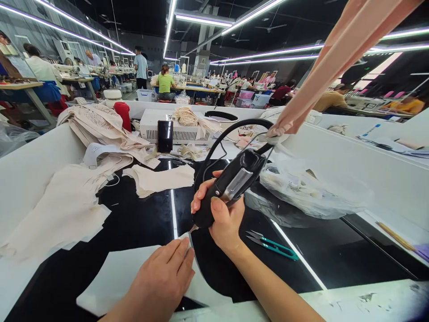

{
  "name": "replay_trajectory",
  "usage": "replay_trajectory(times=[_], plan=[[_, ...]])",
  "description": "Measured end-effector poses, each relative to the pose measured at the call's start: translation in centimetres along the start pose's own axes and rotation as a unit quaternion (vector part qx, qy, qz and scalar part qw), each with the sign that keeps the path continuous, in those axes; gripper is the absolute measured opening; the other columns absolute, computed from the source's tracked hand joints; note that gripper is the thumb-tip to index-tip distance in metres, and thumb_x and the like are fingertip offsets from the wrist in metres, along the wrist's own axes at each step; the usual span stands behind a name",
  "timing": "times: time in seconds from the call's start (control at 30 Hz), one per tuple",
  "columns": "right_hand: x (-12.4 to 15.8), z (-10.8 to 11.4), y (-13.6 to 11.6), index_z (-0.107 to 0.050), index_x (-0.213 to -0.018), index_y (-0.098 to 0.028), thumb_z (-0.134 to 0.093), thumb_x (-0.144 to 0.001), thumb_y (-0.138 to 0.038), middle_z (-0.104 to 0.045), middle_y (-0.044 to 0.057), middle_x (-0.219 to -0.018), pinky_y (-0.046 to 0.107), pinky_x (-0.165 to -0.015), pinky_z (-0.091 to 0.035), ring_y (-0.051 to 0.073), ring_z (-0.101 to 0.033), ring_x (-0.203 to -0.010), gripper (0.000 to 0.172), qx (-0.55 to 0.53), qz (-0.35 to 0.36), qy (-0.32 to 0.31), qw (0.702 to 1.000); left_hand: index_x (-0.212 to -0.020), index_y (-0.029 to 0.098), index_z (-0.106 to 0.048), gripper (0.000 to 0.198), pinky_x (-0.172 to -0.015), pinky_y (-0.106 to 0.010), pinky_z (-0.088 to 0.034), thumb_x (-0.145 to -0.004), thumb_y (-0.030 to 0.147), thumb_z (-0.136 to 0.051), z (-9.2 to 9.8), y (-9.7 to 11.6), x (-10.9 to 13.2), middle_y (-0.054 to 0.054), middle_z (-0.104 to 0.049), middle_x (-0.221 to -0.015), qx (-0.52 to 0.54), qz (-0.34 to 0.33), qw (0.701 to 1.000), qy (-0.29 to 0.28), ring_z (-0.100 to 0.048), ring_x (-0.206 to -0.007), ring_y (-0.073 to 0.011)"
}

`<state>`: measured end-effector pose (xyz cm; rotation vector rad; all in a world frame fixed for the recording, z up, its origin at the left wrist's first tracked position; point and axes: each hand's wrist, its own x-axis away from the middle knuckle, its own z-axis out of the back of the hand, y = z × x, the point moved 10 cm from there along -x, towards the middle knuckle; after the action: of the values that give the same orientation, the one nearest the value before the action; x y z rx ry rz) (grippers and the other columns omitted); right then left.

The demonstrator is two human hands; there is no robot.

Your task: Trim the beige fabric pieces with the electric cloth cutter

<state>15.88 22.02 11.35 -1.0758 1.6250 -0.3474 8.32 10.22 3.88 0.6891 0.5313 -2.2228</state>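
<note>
My right hand is wrapped around a black corded handheld tool with a silver lever on its side. The tool tilts downward, and its narrow tip meets the edge of a pale cut piece beside my left fingertips. With fingers stretched out, my left hand presses flat on that piece, which lies on the glossy black tabletop. A pink fabric strip, tied near the tool's upper end, runs up to the right. Teal thread snips lie to the right of my right wrist.
Cream fabric pieces are stacked at the left, and a smaller stack lies ahead. Behind are a vented white box, a phone and a red bottle. A clear plastic bag sits right. People work at machines beyond.
</note>
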Motion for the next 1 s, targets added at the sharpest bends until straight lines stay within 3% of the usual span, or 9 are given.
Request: replay_trajectory(times=[0.5,0.63,1.0], plan=[[0.2,-0.8,0.4,-0.054,-0.114,-0.029,-0.073,-0.088,-0.041,-0.062,-0.006,-0.077,0.025,-0.051,-0.047,0.01,-0.056,-0.053,0.034,-0.02,0.004,-0.008,1.0,-0.114,0.008,-0.067,0.035,-0.081,-0.033,-0.059,-0.105,0.013,-0.033,0.6,-0.3,-0.1,-0.011,-0.075,-0.115,0.007,-0.002,1.0,-0.005,-0.072,-0.103,-0.0231],[0.1,-0.8,0.4,-0.054,-0.112,-0.029,-0.071,-0.09,-0.038,-0.061,-0.007,-0.074,0.024,-0.052,-0.047,0.009,-0.055,-0.053,0.029,-0.017,0.005,-0.006,1.0,-0.116,0.01,-0.067,0.037,-0.078,-0.034,-0.059,-0.106,0.014,-0.031,0.2,-0.3,0.0,-0.01,-0.074,-0.116,0.002,0.006,1.0,-0.017,-0.072,-0.102,-0.024],[0.4,-1.3,0.7,-0.053,-0.116,-0.029,-0.074,-0.086,-0.042,-0.062,-0.005,-0.078,0.025,-0.05,-0.049,0.011,-0.056,-0.054,0.039,-0.041,-0.005,-0.007,0.999,-0.121,0.01,-0.063,0.037,-0.074,-0.034,-0.059,-0.106,0.014,-0.03,-1.0,-0.4,0.5,-0.01,-0.073,-0.12,-0.003,0.005,0.998,-0.066,-0.071,-0.102,-0.0238]])
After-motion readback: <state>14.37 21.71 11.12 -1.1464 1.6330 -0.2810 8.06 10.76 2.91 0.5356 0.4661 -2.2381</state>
